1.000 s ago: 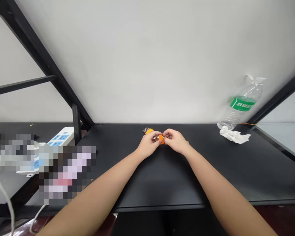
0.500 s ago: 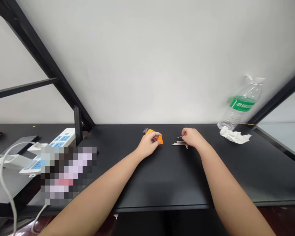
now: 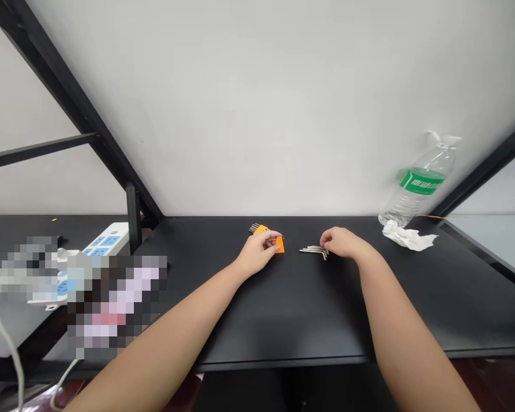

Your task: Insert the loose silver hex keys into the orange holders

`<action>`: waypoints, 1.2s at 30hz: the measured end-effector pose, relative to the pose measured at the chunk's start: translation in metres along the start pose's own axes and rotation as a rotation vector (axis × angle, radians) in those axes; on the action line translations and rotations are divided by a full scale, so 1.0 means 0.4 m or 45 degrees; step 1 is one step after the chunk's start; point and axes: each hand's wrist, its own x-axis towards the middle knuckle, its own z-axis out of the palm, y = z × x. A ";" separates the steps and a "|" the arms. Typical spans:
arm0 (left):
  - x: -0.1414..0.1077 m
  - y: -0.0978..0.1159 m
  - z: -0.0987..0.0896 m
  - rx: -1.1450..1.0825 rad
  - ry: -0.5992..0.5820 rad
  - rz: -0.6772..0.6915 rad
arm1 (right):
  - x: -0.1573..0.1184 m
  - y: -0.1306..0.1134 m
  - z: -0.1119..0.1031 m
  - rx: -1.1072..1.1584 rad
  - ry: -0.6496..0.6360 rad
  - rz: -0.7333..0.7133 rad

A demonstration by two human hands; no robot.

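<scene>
Pinched in my left hand (image 3: 257, 252) is an orange hex key holder (image 3: 280, 245), in two parts that show on either side of my fingers. Thin metal keys (image 3: 254, 228) stick out past its far left end. Several L-shaped hex keys (image 3: 314, 250) lie side by side on the black table, their bent ends toward the right. My right hand (image 3: 342, 242) is just beyond those bent ends, fingers closed at the end of the farthest, thinnest key. My fingertips partly hide that key's bend.
A clear bottle with a green label (image 3: 421, 182) leans at the back right, beside crumpled white tissue (image 3: 407, 236). On the left lie a white power strip (image 3: 107, 243) with cables and a blurred-out object (image 3: 126, 297). Black frame bars (image 3: 86, 114) slant up at both sides.
My right hand has moved slightly right and down, lowering the thin hex key from above the row to beside the other keys. The left hand keeps its hold on the orange holder.
</scene>
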 end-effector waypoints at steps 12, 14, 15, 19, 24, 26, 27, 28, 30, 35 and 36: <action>-0.005 0.018 0.012 -0.060 0.004 0.027 | -0.024 -0.115 0.060 0.191 0.440 -0.288; -0.005 0.021 0.017 -0.072 -0.003 0.039 | -0.027 -0.153 0.085 0.497 0.330 -0.415; -0.005 0.022 0.019 -0.077 -0.010 0.050 | -0.026 -0.168 0.097 0.620 0.268 -0.448; -0.006 0.027 0.025 -0.049 -0.030 0.143 | -0.013 -0.195 0.130 0.871 0.148 -0.476; -0.006 0.036 0.024 0.152 0.000 0.286 | -0.001 -0.184 0.130 0.917 0.106 -0.345; -0.005 0.034 0.019 0.295 0.047 0.345 | 0.003 -0.164 0.111 0.724 0.205 -0.246; -0.003 0.031 0.015 0.340 0.079 0.353 | 0.005 -0.148 0.097 0.584 0.277 -0.196; -0.002 0.026 0.011 0.354 0.111 0.341 | 0.009 -0.128 0.081 0.430 0.374 -0.126; 0.001 0.015 0.003 0.301 0.155 0.273 | 0.019 -0.080 0.049 0.183 0.490 0.036; 0.008 -0.002 -0.004 0.132 0.179 0.129 | 0.037 0.005 0.017 -0.059 0.355 0.244; 0.008 -0.001 -0.004 0.134 0.172 0.124 | 0.036 0.009 0.019 -0.061 0.328 0.230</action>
